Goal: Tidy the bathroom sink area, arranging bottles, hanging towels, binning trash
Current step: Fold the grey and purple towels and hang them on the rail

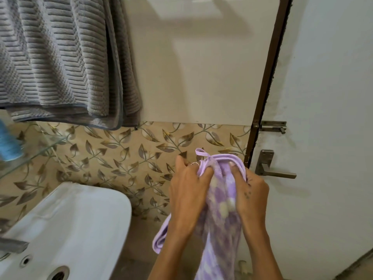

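Observation:
A lilac checked towel [222, 215] with a small hanging loop at its top hangs down between my hands, right of the sink. My left hand [187, 190] grips its upper left edge, and my right hand [252, 190] grips its upper right edge, thumb pressed into the cloth. A large grey ribbed towel [60, 57] hangs on the wall at the upper left, above the sink. The rail that carries it is hidden.
A white sink [80, 219] with a drain fills the lower left, a grey tap at its left edge. Above it runs a glass shelf [30, 156] bearing a blurred blue object [9, 142]. A white door with a metal handle [270, 170] and latch stands on the right.

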Demonstrator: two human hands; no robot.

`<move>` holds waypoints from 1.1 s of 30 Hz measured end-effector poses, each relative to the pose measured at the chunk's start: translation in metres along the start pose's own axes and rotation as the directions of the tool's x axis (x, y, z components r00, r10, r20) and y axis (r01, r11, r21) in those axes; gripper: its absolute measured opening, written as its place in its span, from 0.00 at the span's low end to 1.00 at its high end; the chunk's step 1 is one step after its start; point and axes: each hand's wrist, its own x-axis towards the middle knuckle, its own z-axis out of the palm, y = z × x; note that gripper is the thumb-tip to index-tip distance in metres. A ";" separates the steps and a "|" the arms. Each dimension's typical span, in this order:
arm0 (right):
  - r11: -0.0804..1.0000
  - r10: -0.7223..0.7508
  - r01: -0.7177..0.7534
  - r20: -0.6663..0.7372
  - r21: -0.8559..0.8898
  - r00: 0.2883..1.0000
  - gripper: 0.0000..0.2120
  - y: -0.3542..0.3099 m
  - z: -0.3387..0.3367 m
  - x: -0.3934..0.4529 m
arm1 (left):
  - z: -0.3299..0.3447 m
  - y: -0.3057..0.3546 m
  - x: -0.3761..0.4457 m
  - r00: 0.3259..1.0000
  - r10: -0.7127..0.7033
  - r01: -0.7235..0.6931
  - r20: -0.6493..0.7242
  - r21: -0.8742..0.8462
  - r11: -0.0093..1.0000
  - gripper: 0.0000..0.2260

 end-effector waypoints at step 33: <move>0.926 -0.183 0.211 0.116 -0.313 0.976 0.11 0.005 0.006 -0.022 | 0.061 -0.127 -0.031 0.954 -0.218 0.267 0.204 -0.260 0.928 0.18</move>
